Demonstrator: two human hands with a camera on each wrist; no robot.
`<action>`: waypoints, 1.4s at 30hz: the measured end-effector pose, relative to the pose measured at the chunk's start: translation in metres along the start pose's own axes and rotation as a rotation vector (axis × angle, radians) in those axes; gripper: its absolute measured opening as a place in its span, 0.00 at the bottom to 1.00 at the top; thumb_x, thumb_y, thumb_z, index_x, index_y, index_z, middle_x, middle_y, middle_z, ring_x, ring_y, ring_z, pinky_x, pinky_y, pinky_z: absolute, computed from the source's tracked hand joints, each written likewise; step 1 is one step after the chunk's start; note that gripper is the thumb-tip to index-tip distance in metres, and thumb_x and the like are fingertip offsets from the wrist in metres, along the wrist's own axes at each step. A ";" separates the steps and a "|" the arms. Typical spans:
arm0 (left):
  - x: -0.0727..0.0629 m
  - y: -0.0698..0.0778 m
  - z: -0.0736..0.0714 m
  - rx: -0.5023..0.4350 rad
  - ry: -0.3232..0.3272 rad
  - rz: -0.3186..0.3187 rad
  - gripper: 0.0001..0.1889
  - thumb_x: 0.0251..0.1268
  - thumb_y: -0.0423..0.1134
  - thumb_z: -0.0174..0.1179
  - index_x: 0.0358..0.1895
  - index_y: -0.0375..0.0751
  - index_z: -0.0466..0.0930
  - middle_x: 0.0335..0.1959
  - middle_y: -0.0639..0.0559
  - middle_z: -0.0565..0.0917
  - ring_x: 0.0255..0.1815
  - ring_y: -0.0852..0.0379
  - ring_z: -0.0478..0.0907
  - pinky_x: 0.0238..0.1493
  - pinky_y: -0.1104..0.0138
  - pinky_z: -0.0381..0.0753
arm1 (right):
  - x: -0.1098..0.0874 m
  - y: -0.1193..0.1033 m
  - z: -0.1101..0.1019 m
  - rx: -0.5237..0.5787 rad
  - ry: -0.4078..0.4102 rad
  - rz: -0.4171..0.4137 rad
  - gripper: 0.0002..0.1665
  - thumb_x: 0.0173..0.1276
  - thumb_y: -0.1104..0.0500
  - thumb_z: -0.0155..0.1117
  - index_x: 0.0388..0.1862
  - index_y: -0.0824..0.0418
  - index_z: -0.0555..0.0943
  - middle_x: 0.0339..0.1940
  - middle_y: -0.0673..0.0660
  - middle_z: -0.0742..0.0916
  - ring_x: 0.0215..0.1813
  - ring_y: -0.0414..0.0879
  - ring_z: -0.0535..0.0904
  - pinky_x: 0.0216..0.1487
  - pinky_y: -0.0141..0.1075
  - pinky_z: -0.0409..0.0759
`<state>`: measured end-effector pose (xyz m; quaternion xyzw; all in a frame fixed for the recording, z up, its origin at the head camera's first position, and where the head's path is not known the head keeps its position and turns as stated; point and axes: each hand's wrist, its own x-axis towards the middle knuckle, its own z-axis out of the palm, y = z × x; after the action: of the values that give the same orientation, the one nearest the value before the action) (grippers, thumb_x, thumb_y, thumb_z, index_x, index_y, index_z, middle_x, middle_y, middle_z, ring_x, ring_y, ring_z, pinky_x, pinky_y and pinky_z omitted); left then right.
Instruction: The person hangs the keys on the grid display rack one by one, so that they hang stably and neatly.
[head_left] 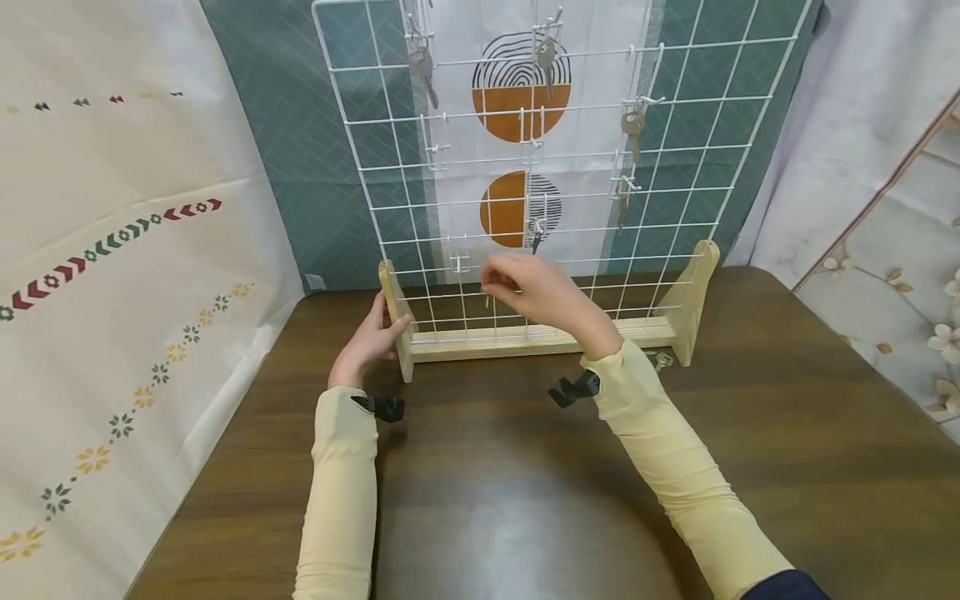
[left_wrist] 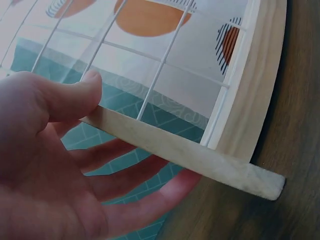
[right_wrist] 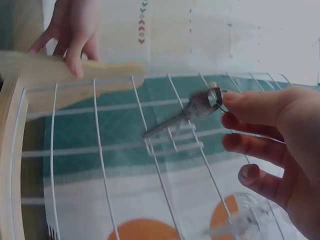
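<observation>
Head view's pretty evenly lit, with a pale glare patch on the tabletop (head_left: 487,475) and soft shadows by the sleeves (head_left: 675,458). Right wrist cam looks hazy (top right's nearly blown out), the key (right_wrist: 202,106) a bit soft. Left wrist's noticeably dimmer.

Behind the white wire grid (head_left: 536,156), my feed shows pale-lined teal cloth (head_left: 288,108) and discs (head_left: 504,100) half orange, half black-striped. Left of it I see red and green chevrons (head_left: 63,272) on cream cloth (head_left: 82,375).

a brown table (head_left: 480,483) carries a wooden-based wire rack (head_left: 480,343) and, just beside it, a key (head_left: 663,361).
</observation>
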<state>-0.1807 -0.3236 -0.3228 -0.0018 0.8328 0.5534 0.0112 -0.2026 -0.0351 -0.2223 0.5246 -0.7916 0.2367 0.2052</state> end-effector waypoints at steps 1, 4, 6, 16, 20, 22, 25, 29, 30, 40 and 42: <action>0.000 0.000 0.002 -0.002 -0.001 -0.003 0.37 0.77 0.41 0.45 0.78 0.55 0.30 0.74 0.34 0.52 0.68 0.30 0.65 0.52 0.37 0.76 | 0.004 -0.001 0.002 0.004 0.010 0.010 0.04 0.67 0.63 0.64 0.38 0.60 0.78 0.32 0.53 0.83 0.34 0.44 0.76 0.37 0.35 0.76; 0.002 0.000 0.006 -0.020 0.001 -0.007 0.37 0.77 0.41 0.45 0.78 0.56 0.31 0.72 0.34 0.53 0.68 0.30 0.65 0.53 0.37 0.75 | 0.013 -0.003 0.006 0.017 0.028 0.032 0.04 0.67 0.62 0.64 0.37 0.60 0.78 0.32 0.53 0.82 0.35 0.45 0.76 0.37 0.35 0.75; 0.003 0.002 0.008 -0.027 0.009 -0.011 0.37 0.76 0.41 0.47 0.78 0.58 0.34 0.71 0.35 0.54 0.67 0.31 0.65 0.53 0.36 0.75 | 0.018 -0.002 0.009 0.010 0.036 0.054 0.04 0.67 0.62 0.64 0.37 0.59 0.78 0.32 0.53 0.82 0.35 0.45 0.76 0.37 0.35 0.75; 0.015 0.009 0.022 -0.031 0.000 -0.010 0.38 0.74 0.41 0.52 0.78 0.61 0.39 0.71 0.37 0.56 0.67 0.30 0.65 0.51 0.37 0.77 | 0.022 0.006 0.013 -0.022 0.067 0.191 0.03 0.68 0.61 0.64 0.37 0.58 0.78 0.35 0.53 0.84 0.37 0.46 0.78 0.38 0.37 0.76; 0.014 0.009 0.020 -0.062 -0.004 -0.016 0.39 0.74 0.41 0.52 0.78 0.61 0.38 0.72 0.37 0.54 0.68 0.30 0.63 0.53 0.36 0.75 | 0.024 0.007 0.013 0.005 0.067 0.202 0.04 0.67 0.61 0.64 0.38 0.59 0.78 0.36 0.54 0.83 0.38 0.47 0.78 0.39 0.37 0.75; 0.013 0.008 0.018 -0.077 -0.006 -0.023 0.39 0.74 0.42 0.52 0.78 0.62 0.37 0.73 0.37 0.53 0.69 0.30 0.62 0.54 0.35 0.74 | 0.025 0.007 0.015 0.010 0.074 0.203 0.05 0.67 0.61 0.64 0.39 0.59 0.78 0.37 0.54 0.83 0.38 0.48 0.78 0.38 0.38 0.76; 0.011 0.006 0.014 -0.082 -0.003 -0.024 0.39 0.74 0.42 0.52 0.78 0.63 0.37 0.74 0.37 0.52 0.69 0.29 0.62 0.54 0.35 0.74 | 0.026 0.006 0.019 0.017 0.097 0.191 0.04 0.67 0.62 0.65 0.38 0.60 0.79 0.38 0.55 0.82 0.39 0.49 0.80 0.38 0.40 0.77; 0.007 0.003 0.008 -0.077 0.001 -0.020 0.39 0.73 0.41 0.52 0.78 0.62 0.38 0.72 0.36 0.53 0.69 0.29 0.62 0.52 0.36 0.75 | 0.021 0.003 0.022 0.044 0.130 0.154 0.04 0.67 0.62 0.64 0.37 0.61 0.78 0.38 0.56 0.81 0.40 0.51 0.79 0.41 0.41 0.78; 0.006 0.002 0.006 -0.072 0.001 -0.019 0.39 0.73 0.41 0.52 0.78 0.62 0.38 0.72 0.36 0.54 0.68 0.30 0.63 0.52 0.36 0.75 | 0.018 0.002 0.021 0.056 0.139 0.145 0.03 0.67 0.62 0.64 0.37 0.61 0.78 0.38 0.56 0.81 0.40 0.51 0.79 0.41 0.41 0.78; 0.001 -0.005 -0.003 -0.070 0.026 -0.016 0.39 0.73 0.41 0.53 0.78 0.63 0.38 0.71 0.37 0.54 0.69 0.30 0.63 0.52 0.37 0.76 | -0.042 -0.004 0.001 -0.089 -0.007 0.142 0.03 0.66 0.60 0.65 0.36 0.57 0.79 0.35 0.51 0.82 0.38 0.45 0.82 0.38 0.40 0.80; 0.000 -0.006 -0.004 -0.067 0.032 -0.022 0.39 0.73 0.42 0.53 0.78 0.63 0.38 0.72 0.38 0.54 0.69 0.31 0.63 0.53 0.37 0.76 | -0.058 0.000 -0.004 -0.149 -0.074 0.135 0.03 0.66 0.59 0.66 0.35 0.54 0.79 0.34 0.49 0.83 0.36 0.44 0.82 0.35 0.39 0.79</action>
<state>-0.1802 -0.3297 -0.3271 -0.0203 0.8138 0.5807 0.0039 -0.1813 0.0098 -0.2525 0.4618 -0.8476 0.1708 0.1979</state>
